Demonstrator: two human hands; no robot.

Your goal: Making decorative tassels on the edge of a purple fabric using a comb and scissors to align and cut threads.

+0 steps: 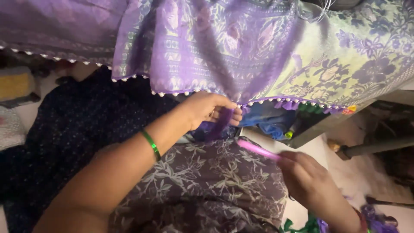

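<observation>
A purple patterned fabric [224,47] with a beaded, tasselled edge hangs across the top of the view. My left hand [207,110] is closed on a bunch of purple threads [222,123] at that edge. My left wrist wears a green bangle [151,144]. My right hand [308,177] sits lower right and grips a thin pink tool [258,150], its tip pointing up-left toward the threads. Between the tool's tip and my left hand there is a small gap.
A brown floral cloth [207,181] covers my lap below the hands. Dark dotted cloth [73,129] lies to the left. Blue cloth [267,121] sits under the fabric edge. Green and purple thread scraps [319,224] lie at bottom right. A dark bar [375,146] stands at right.
</observation>
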